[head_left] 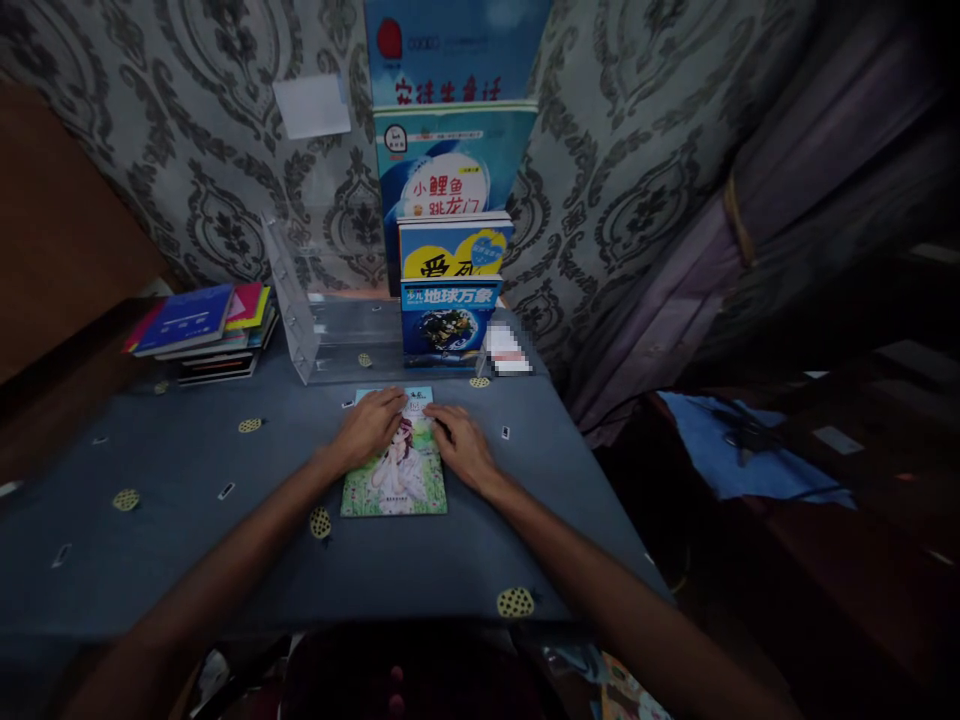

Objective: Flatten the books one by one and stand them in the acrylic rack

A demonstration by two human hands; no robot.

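A thin green book (397, 478) with a drawn figure on its cover lies flat on the table, front side up. Across its upper left part rests my left hand (370, 425), fingers stretched toward the top edge. My right hand (459, 440) touches the upper right of the cover, its fingers slightly bent and apart from the thumb. Neither hand grips around the book. Just beyond it stands a clear stepped rack (289, 290); on the rack's right side are an earth-picture book (450, 325), a yellow-and-blue book (450, 250) and taller blue books (457, 60).
The table (247, 560) has a blue-grey cloth with pineapple prints. A pile of books (199, 325) sits at the left. Patterned wall covering (637, 130) rises behind. To the right hangs a tied curtain (682, 270), near a blue cloth (720, 450) on a lower dark surface.
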